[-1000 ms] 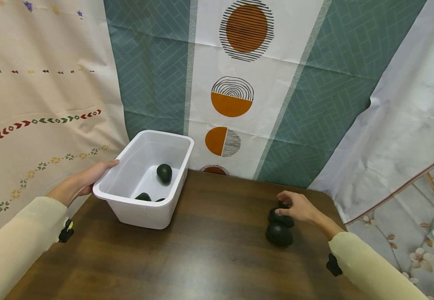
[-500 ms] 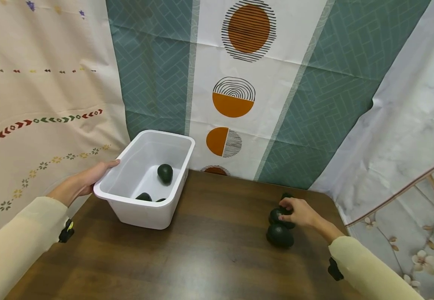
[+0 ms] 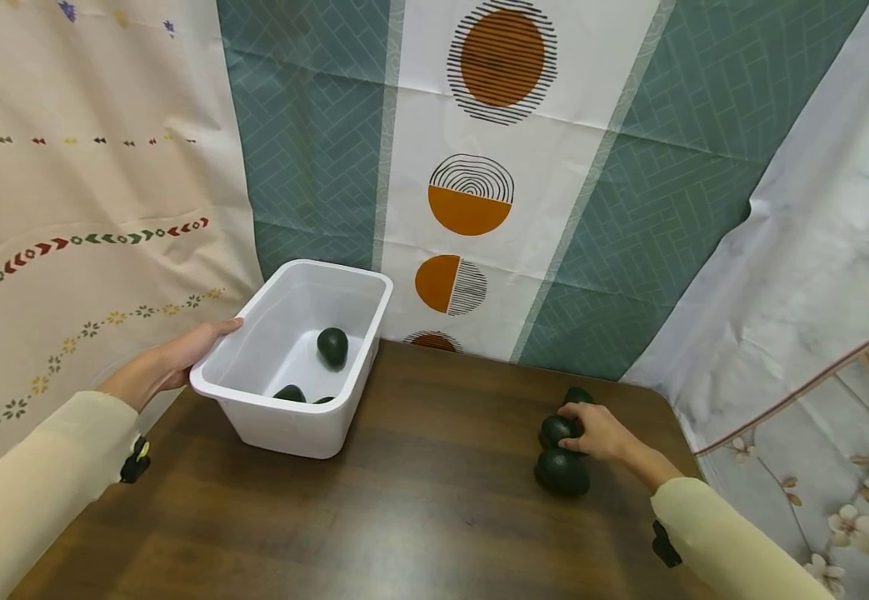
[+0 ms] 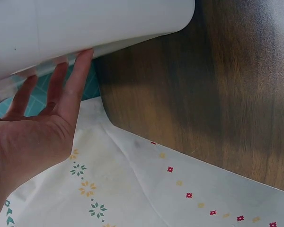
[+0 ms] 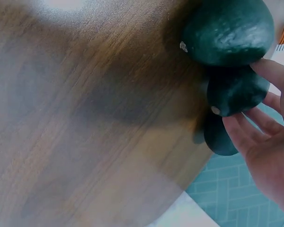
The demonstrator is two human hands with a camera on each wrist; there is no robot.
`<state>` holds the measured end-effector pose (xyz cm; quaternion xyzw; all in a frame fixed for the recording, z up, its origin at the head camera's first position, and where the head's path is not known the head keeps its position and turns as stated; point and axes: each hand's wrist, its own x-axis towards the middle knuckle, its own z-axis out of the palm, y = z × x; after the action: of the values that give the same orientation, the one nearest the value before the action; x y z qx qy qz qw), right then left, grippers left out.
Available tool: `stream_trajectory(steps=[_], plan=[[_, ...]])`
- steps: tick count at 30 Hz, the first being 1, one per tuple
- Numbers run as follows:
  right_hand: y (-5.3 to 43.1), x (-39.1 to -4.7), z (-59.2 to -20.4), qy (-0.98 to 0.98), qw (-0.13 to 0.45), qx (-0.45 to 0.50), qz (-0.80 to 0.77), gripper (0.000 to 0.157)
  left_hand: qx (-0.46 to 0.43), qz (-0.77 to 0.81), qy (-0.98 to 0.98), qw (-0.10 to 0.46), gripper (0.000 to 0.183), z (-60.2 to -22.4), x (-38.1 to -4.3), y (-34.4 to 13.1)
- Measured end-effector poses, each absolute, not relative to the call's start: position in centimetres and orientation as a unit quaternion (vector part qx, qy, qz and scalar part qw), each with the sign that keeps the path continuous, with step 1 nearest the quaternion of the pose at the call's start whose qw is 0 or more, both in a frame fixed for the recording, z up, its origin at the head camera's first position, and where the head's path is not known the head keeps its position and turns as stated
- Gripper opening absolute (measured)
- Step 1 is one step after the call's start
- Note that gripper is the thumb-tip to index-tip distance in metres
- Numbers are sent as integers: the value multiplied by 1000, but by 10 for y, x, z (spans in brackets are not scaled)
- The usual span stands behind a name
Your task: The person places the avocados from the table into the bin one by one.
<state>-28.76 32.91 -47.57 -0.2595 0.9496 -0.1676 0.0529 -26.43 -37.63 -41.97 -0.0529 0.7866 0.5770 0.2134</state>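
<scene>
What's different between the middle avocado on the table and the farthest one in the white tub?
The middle avocado is pinched by the right hand; the farthest avocado in the tub lies untouched. The middle one sits between close neighbours; the farthest lies apart. Both are dark green.

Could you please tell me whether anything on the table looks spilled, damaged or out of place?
Nothing stands out: no spill shows on the table, and no damage shows on the white bin or the three avocados at the right hand.
</scene>
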Motion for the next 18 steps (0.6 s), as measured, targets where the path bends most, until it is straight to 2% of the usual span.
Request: stream_trajectory(steps=[9, 18], plan=[[322, -291, -475, 957, 59, -258, -123, 64, -44, 578, 787, 210, 78, -422, -262, -376], [317, -290, -473, 961, 54, -245, -115, 64, -43, 578, 786, 215, 79, -420, -264, -376]])
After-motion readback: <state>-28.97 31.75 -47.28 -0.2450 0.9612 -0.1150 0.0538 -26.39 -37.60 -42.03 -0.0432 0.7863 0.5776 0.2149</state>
